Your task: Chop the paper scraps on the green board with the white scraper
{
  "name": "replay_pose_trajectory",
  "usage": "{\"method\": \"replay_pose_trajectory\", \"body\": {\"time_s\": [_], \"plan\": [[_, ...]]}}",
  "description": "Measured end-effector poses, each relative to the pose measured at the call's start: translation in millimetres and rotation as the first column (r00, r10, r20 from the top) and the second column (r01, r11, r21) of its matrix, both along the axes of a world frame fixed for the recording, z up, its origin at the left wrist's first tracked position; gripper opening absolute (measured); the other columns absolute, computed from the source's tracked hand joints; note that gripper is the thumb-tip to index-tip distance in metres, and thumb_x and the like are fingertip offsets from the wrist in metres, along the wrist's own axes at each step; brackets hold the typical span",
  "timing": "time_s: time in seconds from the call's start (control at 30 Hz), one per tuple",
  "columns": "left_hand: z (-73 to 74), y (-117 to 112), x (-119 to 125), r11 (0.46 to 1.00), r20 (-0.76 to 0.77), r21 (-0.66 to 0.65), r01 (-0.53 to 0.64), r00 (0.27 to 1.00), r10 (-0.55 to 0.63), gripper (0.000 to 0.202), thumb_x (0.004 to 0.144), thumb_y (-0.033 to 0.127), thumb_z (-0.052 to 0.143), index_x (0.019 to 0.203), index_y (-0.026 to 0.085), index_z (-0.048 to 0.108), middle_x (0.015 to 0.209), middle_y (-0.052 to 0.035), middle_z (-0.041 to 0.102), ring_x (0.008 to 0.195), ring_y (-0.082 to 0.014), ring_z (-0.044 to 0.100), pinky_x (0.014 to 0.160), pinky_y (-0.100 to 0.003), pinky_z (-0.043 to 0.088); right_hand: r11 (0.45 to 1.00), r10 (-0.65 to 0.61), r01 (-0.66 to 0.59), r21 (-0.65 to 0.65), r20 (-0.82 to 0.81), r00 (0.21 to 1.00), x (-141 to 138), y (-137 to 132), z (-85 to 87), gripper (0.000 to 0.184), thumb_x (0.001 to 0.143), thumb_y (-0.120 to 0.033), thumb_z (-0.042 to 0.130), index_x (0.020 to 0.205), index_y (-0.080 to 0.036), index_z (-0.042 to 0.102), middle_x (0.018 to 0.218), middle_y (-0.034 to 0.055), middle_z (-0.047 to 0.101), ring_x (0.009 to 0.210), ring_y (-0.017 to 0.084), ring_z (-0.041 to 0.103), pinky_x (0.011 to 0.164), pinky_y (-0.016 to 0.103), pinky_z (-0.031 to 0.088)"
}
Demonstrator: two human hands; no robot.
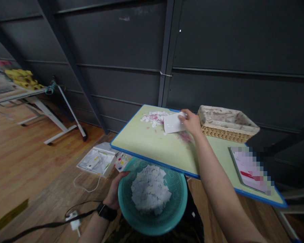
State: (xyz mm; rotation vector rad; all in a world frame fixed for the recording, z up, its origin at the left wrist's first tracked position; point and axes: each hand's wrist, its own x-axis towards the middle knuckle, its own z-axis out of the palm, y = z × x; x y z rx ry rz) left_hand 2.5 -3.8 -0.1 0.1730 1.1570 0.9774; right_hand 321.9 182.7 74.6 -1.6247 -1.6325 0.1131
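Your right grip [192,123] pinches the right end of a white card [172,123], reaching forward from the lower right. The card is over the counter [147,143], its long axis running roughly left to right, free end toward a pile of white flakes [150,117]. Your left grip [114,191] clasps the left rim of a green basin [152,228] holding paper pieces [150,190]. A wicker basket [225,133] sits just right of your right hand; nearer you, the tablet's [248,170] screen is too blurred to read.

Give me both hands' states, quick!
Left hand: holding the teal basket at its side, fingers mostly hidden.
Right hand: closed, pinching a white card between thumb and fingers.
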Motion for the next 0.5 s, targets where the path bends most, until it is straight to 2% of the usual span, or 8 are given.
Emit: {"method": "replay_pose_trajectory", "body": {"time_s": [0.1, 0.23, 0.4, 0.5], "plan": [[-0.5, -0.8, 0.1, 1.0, 0.031, -0.001, 0.02, 0.999, -0.02, 0.013, 0.085, 0.017, 0.057, 0.082, 0.013, 0.069, 0.056, -0.0064, 0.074, 0.044, -0.0209, 0.066, 0.047, -0.031, 0.052, 0.996, 0.052, -0.053, -0.072, -0.018, 0.998, 6.3, -1.1, 6.2, 0.04, 0.077, -0.032, 0.058, 0.111, -0.016, 0.071, 0.102, 0.013, 0.072, 0.09, 0.028, 0.063, 0.081, 0.038, 0.046], [-3.9, -1.3, -1.1, 0.999, 0.032, 0.006, 0.035, 0.999, -0.035, 0.015, 0.085, 0.018, 0.057, 0.077, 0.011, 0.069, 0.063, -0.0106, 0.077, 0.047, -0.0214, 0.068, 0.051, -0.031, 0.054, 0.938, 0.26, -0.279, -0.203, -0.116, 0.959, 3.2, -2.9, 8.8, 0.034, 0.071, -0.031, 0.062, 0.099, -0.014, 0.072, 0.097, 0.0106, 0.072, 0.082, 0.023, 0.062, 0.075, 0.033, 0.046], [-5.9, -1.3, -1.6, 0.999, 0.079, 0.019, 0.026, 0.997, -0.027, 0.009, 0.082, 0.015, 0.061, 0.079, 0.012, 0.069, 0.069, -0.0111, 0.078, 0.053, -0.0239, 0.071, 0.052, -0.033, 0.054, 0.801, 0.465, -0.532, -0.274, -0.276, 0.841, -29.7, -11.2, 5.2, 0.037, 0.067, -0.039, 0.069, 0.095, -0.014, 0.069, 0.09, 0.0068, 0.069, 0.071, 0.016, 0.056, 0.059, 0.026, 0.04], [-3.8, -1.4, -0.7, 1.0, 0.04, 0.01, 0.024, 0.999, -0.024, 0.011, 0.083, 0.015, 0.059, 0.081, 0.012, 0.069, 0.067, -0.0092, 0.078, 0.053, -0.0221, 0.069, 0.054, -0.033, 0.053, 0.675, 0.564, -0.672, -0.304, -0.375, 0.736, -50.0, -18.9, 7.2, 0.038, 0.066, -0.042, 0.072, 0.092, -0.014, 0.066, 0.081, 0.0033, 0.065, 0.063, 0.012, 0.052, 0.054, 0.024, 0.037]]}}
